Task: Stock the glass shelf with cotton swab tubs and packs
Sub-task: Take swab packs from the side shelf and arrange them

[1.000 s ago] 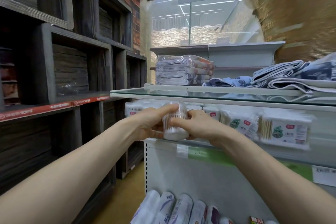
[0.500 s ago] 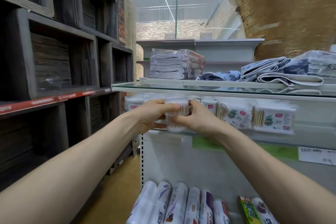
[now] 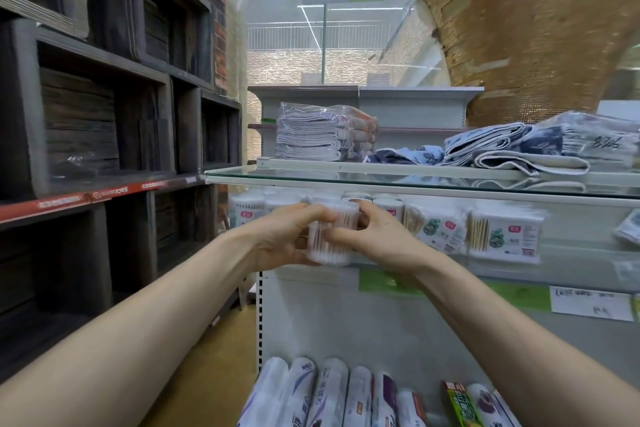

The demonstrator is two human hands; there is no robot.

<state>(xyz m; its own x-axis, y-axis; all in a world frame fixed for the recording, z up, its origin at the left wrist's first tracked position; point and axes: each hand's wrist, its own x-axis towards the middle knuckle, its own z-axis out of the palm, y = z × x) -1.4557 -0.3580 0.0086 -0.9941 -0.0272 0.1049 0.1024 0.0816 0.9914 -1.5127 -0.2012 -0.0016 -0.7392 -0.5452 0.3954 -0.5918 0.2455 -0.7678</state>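
1. Tub (image 3: 331,236): clear plastic cylinder, upright, packed with cotton swabs. White tips form a band at the bottom, with pale stems above. Slightly blurred.
2. Left hand (image 3: 277,236): fingers curled round the tub's left side and top edge, thumb low near its base. Firm grip.
3. Right hand (image 3: 379,241): thumb (image 3: 341,236) lies flat across the tub's front, and the other fingers curl over its top right. It also grips the tub, so the tub sits clamped between both hands.
4. Tub location: under the glass shelf (image 3: 346,174), at the front edge of the white shelf (image 3: 571,272) below. Cannot tell whether its base touches that shelf.
5. Row of tubs (image 3: 246,208): same clear cylinders, just behind and left of the hands.
6. Flat packs (image 3: 502,236): rectangular soft film bags with wooden stems and printed labels, standing right of the right hand.
7. On the glass: folded cloths in a clear bag (image 3: 322,135), and blue patterned cloths (image 3: 519,149) loose and folded.
8. Left wall: dark rough-wood cubbies (image 3: 104,121).
9. Bottom: glossy rolled packs (image 3: 329,395), lying side by side.
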